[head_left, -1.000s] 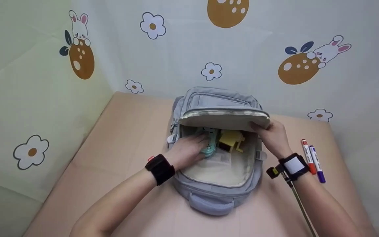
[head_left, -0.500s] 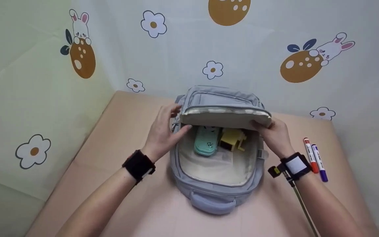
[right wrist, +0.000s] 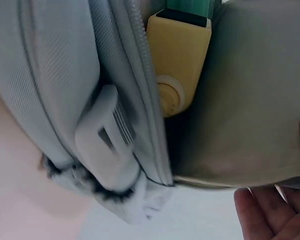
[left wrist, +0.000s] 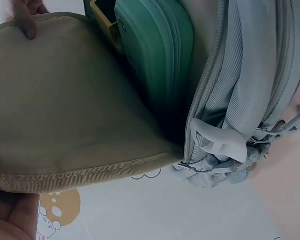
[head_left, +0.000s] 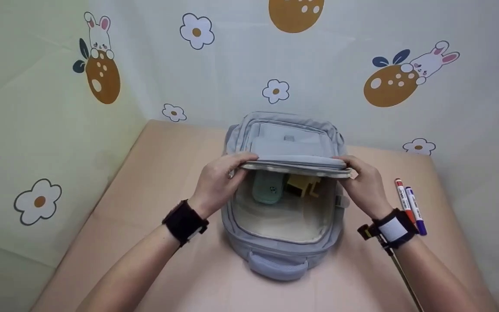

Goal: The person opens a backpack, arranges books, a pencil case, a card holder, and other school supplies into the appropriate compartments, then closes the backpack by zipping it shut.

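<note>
A light grey backpack (head_left: 271, 248) lies on its back, its main compartment unzipped. My left hand (head_left: 218, 184) pinches the left corner of the raised front flap (head_left: 293, 149), and my right hand (head_left: 365, 187) pinches the right corner. Inside lies a mint green zipped pencil case (head_left: 267, 191), partly shaded by the flap. Just right of it sits a yellow box with a crank (head_left: 300, 185), which looks like a pencil sharpener. In the left wrist view the flap's beige lining (left wrist: 75, 100) hangs between both hands. The right wrist view shows the sharpener (right wrist: 177, 55) with its round knob.
A red marker (head_left: 404, 199) and a purple marker (head_left: 415, 210) lie on the pink-beige table (head_left: 158, 173), right of the backpack and close to the right wrist. Printed cloth walls (head_left: 228, 73) stand behind and to the left.
My left hand has come out of the compartment, away from the pencil case, and taken the flap's left corner. The flap has tipped down towards me, with the right hand still holding its corner.
</note>
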`<act>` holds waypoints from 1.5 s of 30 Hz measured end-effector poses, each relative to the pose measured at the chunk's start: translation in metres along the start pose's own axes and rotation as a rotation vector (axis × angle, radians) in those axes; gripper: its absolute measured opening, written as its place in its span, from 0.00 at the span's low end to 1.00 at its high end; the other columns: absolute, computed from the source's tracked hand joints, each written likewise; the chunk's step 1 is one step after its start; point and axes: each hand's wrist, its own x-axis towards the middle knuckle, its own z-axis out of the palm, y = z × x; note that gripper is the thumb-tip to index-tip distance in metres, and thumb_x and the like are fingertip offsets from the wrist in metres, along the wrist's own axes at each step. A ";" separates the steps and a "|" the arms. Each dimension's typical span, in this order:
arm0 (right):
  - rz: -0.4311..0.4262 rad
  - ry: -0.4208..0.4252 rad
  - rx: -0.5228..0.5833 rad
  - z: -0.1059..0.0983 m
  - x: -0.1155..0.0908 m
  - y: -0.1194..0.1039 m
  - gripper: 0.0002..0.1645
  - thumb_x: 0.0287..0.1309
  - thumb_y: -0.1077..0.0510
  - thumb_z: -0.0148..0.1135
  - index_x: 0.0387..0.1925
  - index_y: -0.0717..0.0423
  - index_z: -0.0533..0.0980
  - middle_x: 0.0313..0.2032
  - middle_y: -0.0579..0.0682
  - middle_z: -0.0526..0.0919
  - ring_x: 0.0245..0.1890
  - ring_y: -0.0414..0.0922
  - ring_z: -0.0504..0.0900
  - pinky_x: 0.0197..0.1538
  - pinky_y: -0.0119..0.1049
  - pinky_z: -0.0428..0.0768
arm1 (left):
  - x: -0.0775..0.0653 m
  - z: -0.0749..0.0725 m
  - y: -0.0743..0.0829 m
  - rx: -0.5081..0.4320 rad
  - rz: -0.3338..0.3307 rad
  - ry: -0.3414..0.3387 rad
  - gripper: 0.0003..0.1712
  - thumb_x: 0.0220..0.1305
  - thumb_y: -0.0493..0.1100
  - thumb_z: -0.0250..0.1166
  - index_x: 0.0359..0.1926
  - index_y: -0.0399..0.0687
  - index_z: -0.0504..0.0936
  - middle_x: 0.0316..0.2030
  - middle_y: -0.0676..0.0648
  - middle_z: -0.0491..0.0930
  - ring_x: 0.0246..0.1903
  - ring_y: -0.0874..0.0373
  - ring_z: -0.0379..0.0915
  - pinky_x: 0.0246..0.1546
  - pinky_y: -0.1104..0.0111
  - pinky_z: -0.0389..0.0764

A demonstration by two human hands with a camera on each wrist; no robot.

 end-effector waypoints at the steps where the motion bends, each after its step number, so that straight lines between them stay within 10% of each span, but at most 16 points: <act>1: -0.040 0.006 -0.006 -0.002 -0.003 -0.002 0.23 0.56 0.72 0.71 0.53 0.56 0.84 0.51 0.49 0.87 0.55 0.48 0.83 0.58 0.24 0.72 | -0.001 0.000 0.000 0.003 0.015 0.001 0.19 0.63 0.27 0.68 0.54 0.43 0.86 0.53 0.48 0.86 0.56 0.57 0.80 0.58 0.67 0.77; 13: -0.493 -0.030 -0.056 -0.018 -0.046 -0.018 0.30 0.48 0.74 0.70 0.56 0.61 0.82 0.54 0.54 0.86 0.54 0.53 0.84 0.65 0.31 0.72 | -0.026 0.007 0.002 0.072 0.180 -0.050 0.24 0.57 0.25 0.71 0.54 0.44 0.86 0.53 0.49 0.86 0.55 0.56 0.81 0.59 0.65 0.77; 32: -0.462 -0.185 -0.205 -0.003 -0.073 -0.020 0.21 0.41 0.76 0.69 0.36 0.51 0.81 0.46 0.44 0.88 0.47 0.42 0.86 0.49 0.33 0.81 | -0.069 0.015 -0.020 0.186 0.476 -0.279 0.09 0.62 0.29 0.65 0.39 0.46 0.80 0.48 0.48 0.85 0.49 0.56 0.82 0.51 0.68 0.81; 45: -0.456 -0.277 -0.220 0.013 -0.081 -0.010 0.19 0.39 0.74 0.63 0.31 0.50 0.77 0.46 0.46 0.85 0.46 0.45 0.84 0.45 0.38 0.82 | -0.084 0.014 -0.030 0.309 0.465 -0.518 0.08 0.62 0.37 0.68 0.43 0.49 0.84 0.56 0.47 0.81 0.58 0.54 0.76 0.60 0.68 0.74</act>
